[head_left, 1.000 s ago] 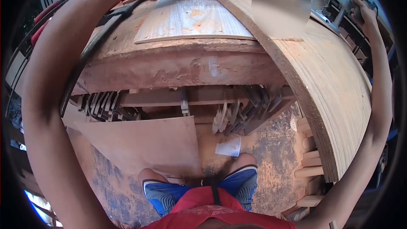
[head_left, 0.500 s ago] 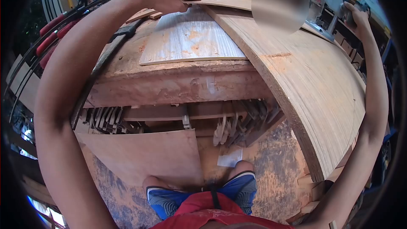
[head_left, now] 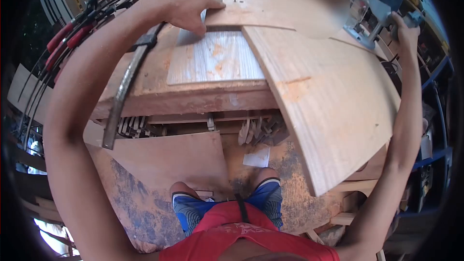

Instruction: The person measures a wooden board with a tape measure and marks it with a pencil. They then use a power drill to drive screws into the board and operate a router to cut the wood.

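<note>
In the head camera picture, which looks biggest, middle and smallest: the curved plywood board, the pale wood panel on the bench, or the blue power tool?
1. Curved plywood board, by far the biggest.
2. Pale wood panel.
3. Blue power tool, held by the right hand; it sits at the far, warped edge, so its look may mislead.

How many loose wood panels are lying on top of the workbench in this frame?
2. A large curved-edge plywood panel overhangs the bench toward the person, with the left hand on its far end and the right hand gripping a router. A small pale board lies beside it. Others may be hidden.
</note>
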`<state>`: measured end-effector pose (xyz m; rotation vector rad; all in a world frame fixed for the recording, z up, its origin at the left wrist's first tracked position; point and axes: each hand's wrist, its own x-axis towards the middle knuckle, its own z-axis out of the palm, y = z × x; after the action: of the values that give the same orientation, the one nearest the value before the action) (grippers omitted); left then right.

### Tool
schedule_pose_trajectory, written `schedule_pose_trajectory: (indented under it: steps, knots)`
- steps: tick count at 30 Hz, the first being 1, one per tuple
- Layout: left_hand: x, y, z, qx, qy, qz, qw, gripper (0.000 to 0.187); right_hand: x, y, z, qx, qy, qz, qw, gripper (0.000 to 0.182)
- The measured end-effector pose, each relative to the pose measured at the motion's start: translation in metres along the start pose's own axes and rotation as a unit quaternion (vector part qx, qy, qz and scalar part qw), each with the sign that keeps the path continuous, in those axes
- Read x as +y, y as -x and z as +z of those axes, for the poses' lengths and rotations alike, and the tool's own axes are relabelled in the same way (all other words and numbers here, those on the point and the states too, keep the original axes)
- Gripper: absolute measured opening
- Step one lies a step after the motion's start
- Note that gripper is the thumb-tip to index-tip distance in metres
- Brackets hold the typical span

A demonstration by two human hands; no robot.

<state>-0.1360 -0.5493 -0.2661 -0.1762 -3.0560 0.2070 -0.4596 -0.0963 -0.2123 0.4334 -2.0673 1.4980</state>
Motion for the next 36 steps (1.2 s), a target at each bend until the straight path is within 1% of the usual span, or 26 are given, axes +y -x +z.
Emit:
schedule_pose_trajectory:
  steps: [1,2,3,4,5,6,7,8,9,10,12,14,15,16,17,18,19,21,24,25,28,29,31,33,35,36]
  knots:
    - [-0.007,-0.007,-0.012,-0.054,0.027,-0.019,0.998,0.078,-0.003,0.009,0.002,0.006,-0.038,-0.018,0.999,0.063]
    - [-0.016,-0.013,-0.023,-0.093,0.107,-0.037,0.989,0.07,-0.011,0.021,0.005,0.015,-0.079,-0.036,0.996,0.071]
    - [-0.023,-0.022,-0.035,-0.107,0.219,-0.101,0.965,0.066,-0.018,0.027,0.005,0.011,-0.047,-0.021,0.999,0.077]
    - [-0.026,-0.031,-0.039,-0.123,0.328,-0.162,0.922,0.061,-0.025,0.038,0.009,0.038,-0.064,-0.016,0.997,0.079]
    - [-0.028,-0.041,-0.03,-0.049,0.367,-0.221,0.902,0.049,-0.013,0.03,0.008,0.037,-0.077,-0.053,0.995,0.084]
    - [-0.035,-0.055,-0.016,0.034,0.4,-0.277,0.873,0.044,-0.024,0.038,0.009,0.051,-0.064,-0.049,0.995,0.084]
    - [-0.043,-0.07,0.01,0.059,0.317,-0.295,0.899,0.046,-0.041,0.047,0.007,0.002,-0.088,0.012,0.996,0.091]
    - [-0.05,-0.085,0.032,0.082,0.233,-0.311,0.918,0.049,-0.046,0.05,0.006,0.013,-0.082,0.017,0.996,0.099]
    - [-0.037,-0.094,0.041,0.124,0.242,-0.392,0.879,0.05,-0.04,0.045,0.005,0.015,-0.05,0.002,0.999,0.106]
    - [-0.016,-0.096,0.044,0.158,0.248,-0.471,0.832,0.051,-0.06,0.053,0.004,-0.001,-0.066,0.052,0.996,0.106]
    - [-0.005,-0.102,0.036,0.139,0.27,-0.481,0.822,0.049,-0.04,0.044,0.005,0.028,-0.046,0.02,0.998,0.109]
    - [0.004,-0.098,0.027,0.112,0.273,-0.49,0.82,0.046,-0.028,0.044,0.016,0.04,0.01,0.015,0.999,0.11]
    - [0.006,-0.097,0.02,0.103,0.271,-0.484,0.826,0.044,-0.026,0.044,0.009,0.037,0.003,0.047,0.998,0.109]
    - [0.004,-0.099,0.025,0.085,0.258,-0.479,0.835,0.044,-0.04,0.046,0.004,0.034,-0.005,0.079,0.996,0.109]
    - [0.005,-0.102,0.023,0.084,0.253,-0.494,0.828,0.045,-0.054,0.049,0.0,0.031,-0.012,0.111,0.993,0.109]
    - [0.003,-0.104,0.024,0.095,0.244,-0.493,0.829,0.048,-0.068,0.048,-0.002,0.033,0.007,0.112,0.993,0.107]
    - [0.004,-0.103,0.028,0.102,0.233,-0.499,0.829,0.051,-0.055,0.044,-0.01,0.035,0.003,0.105,0.994,0.105]
    - [0.009,-0.102,0.029,0.103,0.234,-0.522,0.813,0.055,-0.028,0.042,-0.017,0.027,-0.013,0.096,0.995,0.1]
    - [0.008,-0.103,0.023,0.081,0.221,-0.551,0.801,0.06,-0.048,0.042,-0.031,0.004,-0.124,0.21,0.97,0.093]
    - [0.008,-0.104,0.022,0.076,0.219,-0.559,0.796,0.061,-0.044,0.043,-0.032,0.013,-0.157,0.213,0.964,0.088]
    - [0.007,-0.103,0.029,0.069,0.186,-0.563,0.802,0.062,-0.051,0.039,-0.041,0.009,-0.149,0.135,0.979,0.086]
    - [0.006,-0.104,0.029,0.069,0.185,-0.56,0.805,0.062,-0.051,0.038,-0.046,0.02,-0.146,0.127,0.981,0.083]
    - [0.007,-0.103,0.031,0.071,0.186,-0.561,0.803,0.062,-0.065,0.035,-0.054,0.067,-0.038,0.106,0.991,0.081]
    - [0.009,-0.103,0.03,0.073,0.195,-0.56,0.802,0.061,-0.092,0.042,-0.047,0.158,0.056,0.018,0.986,0.072]
    - [0.007,-0.098,0.027,0.077,0.199,-0.568,0.795,0.06,-0.113,0.056,-0.036,0.128,0.017,-0.144,0.981,0.061]
    - [0.008,-0.098,0.026,0.076,0.203,-0.567,0.794,0.059,-0.127,0.064,-0.017,0.035,-0.09,-0.169,0.981,0.053]
